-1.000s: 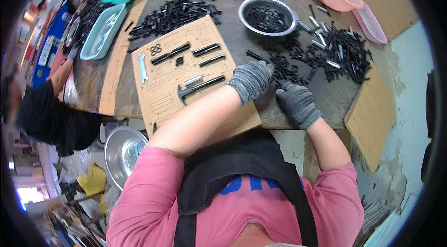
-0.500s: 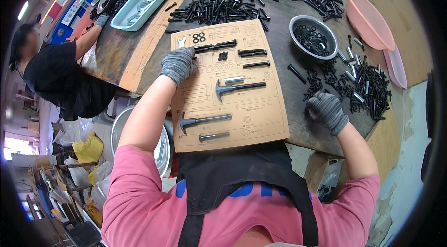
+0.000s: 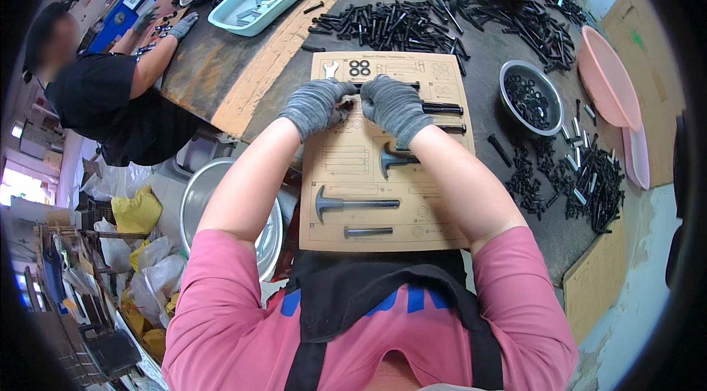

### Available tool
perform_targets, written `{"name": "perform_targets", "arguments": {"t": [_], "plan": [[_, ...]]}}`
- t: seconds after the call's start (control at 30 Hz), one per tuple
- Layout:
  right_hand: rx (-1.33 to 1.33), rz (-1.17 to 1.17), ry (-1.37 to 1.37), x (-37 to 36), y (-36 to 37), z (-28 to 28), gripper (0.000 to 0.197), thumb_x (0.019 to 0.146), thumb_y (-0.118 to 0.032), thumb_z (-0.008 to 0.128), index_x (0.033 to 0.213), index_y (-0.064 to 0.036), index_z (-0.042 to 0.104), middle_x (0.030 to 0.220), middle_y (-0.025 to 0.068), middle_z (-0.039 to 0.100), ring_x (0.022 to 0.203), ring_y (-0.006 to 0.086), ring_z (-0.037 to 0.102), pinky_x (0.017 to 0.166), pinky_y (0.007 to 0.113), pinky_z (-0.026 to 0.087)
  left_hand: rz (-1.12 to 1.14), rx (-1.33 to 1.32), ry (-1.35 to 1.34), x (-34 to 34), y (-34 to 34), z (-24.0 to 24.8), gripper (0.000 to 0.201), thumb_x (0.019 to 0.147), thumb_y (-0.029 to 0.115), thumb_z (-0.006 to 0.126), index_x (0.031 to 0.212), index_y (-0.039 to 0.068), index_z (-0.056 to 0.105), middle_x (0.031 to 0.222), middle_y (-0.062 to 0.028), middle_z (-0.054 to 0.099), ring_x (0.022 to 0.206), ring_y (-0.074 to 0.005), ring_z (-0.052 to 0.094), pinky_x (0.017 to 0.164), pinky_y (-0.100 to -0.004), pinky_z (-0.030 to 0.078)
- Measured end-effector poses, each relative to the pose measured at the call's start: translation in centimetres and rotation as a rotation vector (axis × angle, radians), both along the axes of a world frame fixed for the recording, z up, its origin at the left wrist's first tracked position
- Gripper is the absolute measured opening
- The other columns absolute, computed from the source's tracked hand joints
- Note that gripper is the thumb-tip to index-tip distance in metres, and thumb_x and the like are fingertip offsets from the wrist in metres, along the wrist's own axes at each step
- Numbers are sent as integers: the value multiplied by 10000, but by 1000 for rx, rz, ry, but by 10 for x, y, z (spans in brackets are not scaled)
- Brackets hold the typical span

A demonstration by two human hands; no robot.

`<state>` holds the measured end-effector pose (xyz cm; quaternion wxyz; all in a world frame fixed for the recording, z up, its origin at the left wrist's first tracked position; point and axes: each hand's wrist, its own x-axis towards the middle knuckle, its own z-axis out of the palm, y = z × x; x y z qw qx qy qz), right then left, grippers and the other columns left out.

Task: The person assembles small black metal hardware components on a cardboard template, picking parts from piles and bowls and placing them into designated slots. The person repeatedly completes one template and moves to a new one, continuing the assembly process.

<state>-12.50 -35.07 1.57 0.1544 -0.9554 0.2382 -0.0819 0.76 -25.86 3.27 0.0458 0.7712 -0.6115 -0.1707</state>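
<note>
A brown printed cardboard sheet (image 3: 434, 242) with black outlines lies in front of me. My left hand (image 3: 315, 105), in a grey knit glove, curls over its upper left part, with small dark bits at the fingertips. Beside it my right hand (image 3: 394, 110), gloved alike, bends its fingers down over the small-screw area; what they hold is hidden. A silver wrench (image 3: 331, 68) and several black rings (image 3: 359, 68) sit above the hands. Black bolts (image 3: 443, 107) show to the right. Lower lie two hammer-shaped dark pieces, one upper (image 3: 388, 160), one lower (image 3: 357, 204), and a short bolt (image 3: 368, 232).
Black bolts (image 3: 390, 26) are heaped beyond the sheet. At right are a metal bowl (image 3: 505, 89) of black rings, small screws (image 3: 526, 177), silver sleeves and a pink basin (image 3: 607, 78). A turquoise tray (image 3: 261, 1) stands far left, near a co-worker (image 3: 96, 89).
My right hand has left the small-screw pile on the right and come over the sheet beside my left hand. The whole view has shifted. The co-worker's hands have moved.
</note>
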Motion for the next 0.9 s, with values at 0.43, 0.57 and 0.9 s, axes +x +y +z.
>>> {"name": "perform_targets", "arguments": {"t": [0.43, 0.57, 0.9], "plan": [[-61, 251, 165, 12, 3, -5, 185, 780, -268, 596, 883, -119, 634, 835, 96, 631, 793, 264, 613, 685, 379, 493, 12, 58, 108, 3, -3, -4, 405, 717, 295, 671, 1083, 144, 587, 934, -104, 644, 853, -271, 609, 783, -351, 466], [82, 71, 123, 9, -4, 1, 193, 806, -250, 569, 952, -143, 635, 861, 120, 610, 833, 275, 607, 702, 380, 490, 66, 12, 183, -2, 6, -4, 411, 688, 283, 686, 1049, 111, 593, 906, -120, 642, 855, -268, 608, 783, -355, 468], [-85, 56, 387, 16, -8, 4, 212, 814, -108, 508, 994, -115, 620, 957, 147, 593, 905, 282, 599, 750, 385, 502, 185, -32, 110, -13, -4, -18, 323, 700, 240, 668, 993, 114, 621, 875, -114, 642, 828, -283, 606, 755, -360, 468]]}}
